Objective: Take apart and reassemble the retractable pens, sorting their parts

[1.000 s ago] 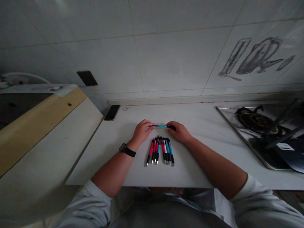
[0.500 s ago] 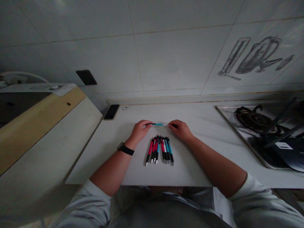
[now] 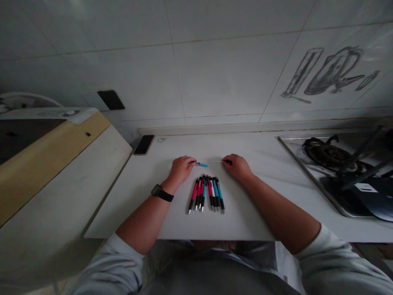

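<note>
My left hand (image 3: 181, 170) is closed around one end of a blue pen barrel (image 3: 202, 164), which points right. Across a small gap, my right hand (image 3: 239, 167) pinches a black pen part with a thin pale refill (image 3: 216, 161) sticking out to the left. Barrel and refill are apart. Just below the hands lie several pens in two groups on the white counter (image 3: 245, 221): mostly red pens (image 3: 194, 195) on the left, and blue pens (image 3: 220, 196) with a white pen (image 3: 213, 192) on the right. Their silver tips face me.
A black phone (image 3: 143, 145) lies at the counter's back left, with a small ring (image 3: 161, 140) beside it. On the right, a gas stove (image 3: 331, 155) is set into the counter, with a dark object with bars (image 3: 368, 192) over it. The tiled wall (image 3: 221, 82) rises behind.
The refill has come out of the blue barrel. My right hand has moved slightly right with the refill, and the barrel in my left hand now tilts slightly toward me.
</note>
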A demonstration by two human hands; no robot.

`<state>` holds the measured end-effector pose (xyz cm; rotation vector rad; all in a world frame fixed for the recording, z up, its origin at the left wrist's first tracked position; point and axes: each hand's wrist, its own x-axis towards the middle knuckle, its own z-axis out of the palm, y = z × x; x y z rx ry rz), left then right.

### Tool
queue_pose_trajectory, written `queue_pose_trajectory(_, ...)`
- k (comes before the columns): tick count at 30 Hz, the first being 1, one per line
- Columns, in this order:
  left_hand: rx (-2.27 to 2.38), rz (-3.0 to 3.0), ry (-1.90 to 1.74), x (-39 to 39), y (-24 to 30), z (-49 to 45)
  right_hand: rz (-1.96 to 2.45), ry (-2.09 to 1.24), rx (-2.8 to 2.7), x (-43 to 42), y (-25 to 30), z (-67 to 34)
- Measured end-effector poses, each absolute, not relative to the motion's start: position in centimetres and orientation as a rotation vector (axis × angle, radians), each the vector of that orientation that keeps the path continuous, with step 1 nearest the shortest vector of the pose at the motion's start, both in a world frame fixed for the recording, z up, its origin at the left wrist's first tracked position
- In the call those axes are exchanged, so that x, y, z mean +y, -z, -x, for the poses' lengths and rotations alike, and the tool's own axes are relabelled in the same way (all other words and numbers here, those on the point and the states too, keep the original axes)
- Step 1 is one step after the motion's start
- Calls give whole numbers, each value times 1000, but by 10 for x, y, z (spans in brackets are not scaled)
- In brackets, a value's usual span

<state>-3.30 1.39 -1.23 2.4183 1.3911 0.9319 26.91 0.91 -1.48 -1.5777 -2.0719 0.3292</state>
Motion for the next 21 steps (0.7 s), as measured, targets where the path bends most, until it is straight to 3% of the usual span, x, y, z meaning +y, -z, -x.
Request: queue_pose_trajectory(21,1281,-2382,-1121,3,-21,38,1655,-337,-2140,4,8,-264)
